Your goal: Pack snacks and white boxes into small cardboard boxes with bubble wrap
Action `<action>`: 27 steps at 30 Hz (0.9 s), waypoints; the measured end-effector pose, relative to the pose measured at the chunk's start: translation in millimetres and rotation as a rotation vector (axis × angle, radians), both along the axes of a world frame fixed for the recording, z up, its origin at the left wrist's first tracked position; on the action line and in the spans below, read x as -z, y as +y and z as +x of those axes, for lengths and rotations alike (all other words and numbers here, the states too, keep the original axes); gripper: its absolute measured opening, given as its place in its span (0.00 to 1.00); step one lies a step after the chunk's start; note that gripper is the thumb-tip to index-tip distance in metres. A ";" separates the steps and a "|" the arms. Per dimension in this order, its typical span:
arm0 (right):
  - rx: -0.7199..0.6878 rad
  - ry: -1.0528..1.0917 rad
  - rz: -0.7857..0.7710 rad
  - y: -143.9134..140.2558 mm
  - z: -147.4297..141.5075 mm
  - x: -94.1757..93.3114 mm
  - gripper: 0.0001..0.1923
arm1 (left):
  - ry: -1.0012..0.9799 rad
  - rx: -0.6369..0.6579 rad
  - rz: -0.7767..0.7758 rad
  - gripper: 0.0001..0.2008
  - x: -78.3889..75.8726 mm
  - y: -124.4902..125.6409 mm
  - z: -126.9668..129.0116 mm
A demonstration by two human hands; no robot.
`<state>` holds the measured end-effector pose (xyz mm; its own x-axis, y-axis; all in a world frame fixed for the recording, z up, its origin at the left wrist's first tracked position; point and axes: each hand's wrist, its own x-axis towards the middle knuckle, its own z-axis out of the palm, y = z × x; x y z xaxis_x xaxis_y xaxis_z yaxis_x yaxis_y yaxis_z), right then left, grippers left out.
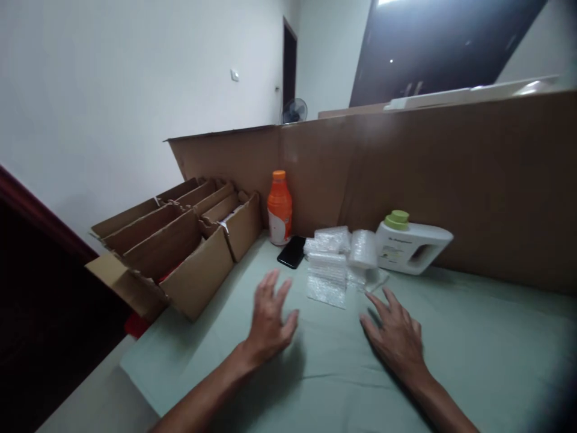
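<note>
Fingers spread and holding nothing, my left hand [270,322] hovers over the pale green cloth [333,397], casting a shadow on it. My right hand [396,334] is lower, its fingers apart and empty, close to the cloth. Beyond and between the two hands lie several pieces of clear bubble wrap [327,279], some folded and one rolled [363,248]. A dark phone [293,252] rests flat left of the wrap. Past my right hand, a white jug [412,245] with a green cap stands against the cardboard. Neither hand touches any of these objects.
An orange bottle [280,210] stands upright behind the phone. Divided cardboard boxes [198,273] line the left edge, with something red inside. A tall cardboard panel [451,168] closes off the back. A fan [295,110] shows beyond it.
</note>
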<state>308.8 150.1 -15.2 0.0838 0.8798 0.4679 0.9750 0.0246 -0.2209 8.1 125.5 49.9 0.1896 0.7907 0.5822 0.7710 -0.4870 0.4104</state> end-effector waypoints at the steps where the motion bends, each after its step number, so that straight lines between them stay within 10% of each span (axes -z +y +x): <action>1: -0.027 0.007 0.001 -7.9 2.1 3.9 0.25 | -0.032 -0.103 0.090 0.29 -4.6 -19.2 -27.4; 5: -0.083 0.083 0.003 -26.9 -0.4 10.4 0.24 | -0.066 -0.594 0.401 0.34 -27.7 -67.6 -132.5; 8: -0.141 0.167 0.000 -28.2 -21.4 7.2 0.22 | -0.018 -0.677 0.367 0.28 -40.1 -63.7 -178.9; 12: -0.259 0.245 -0.010 -26.3 -61.2 0.0 0.20 | -0.042 -0.593 0.225 0.05 -45.7 -36.1 -195.0; 15: -0.360 0.254 -0.029 -31.8 -81.9 -8.5 0.19 | -0.142 -0.507 0.207 0.06 -46.0 -30.9 -193.3; 25: -0.586 0.336 -0.249 -81.9 -106.2 -43.5 0.23 | -0.616 0.032 0.110 0.04 -32.1 -114.6 -221.5; 27: -0.638 0.325 -0.284 -90.7 -110.4 -37.4 0.32 | -0.779 0.040 0.100 0.18 -27.8 -123.8 -231.2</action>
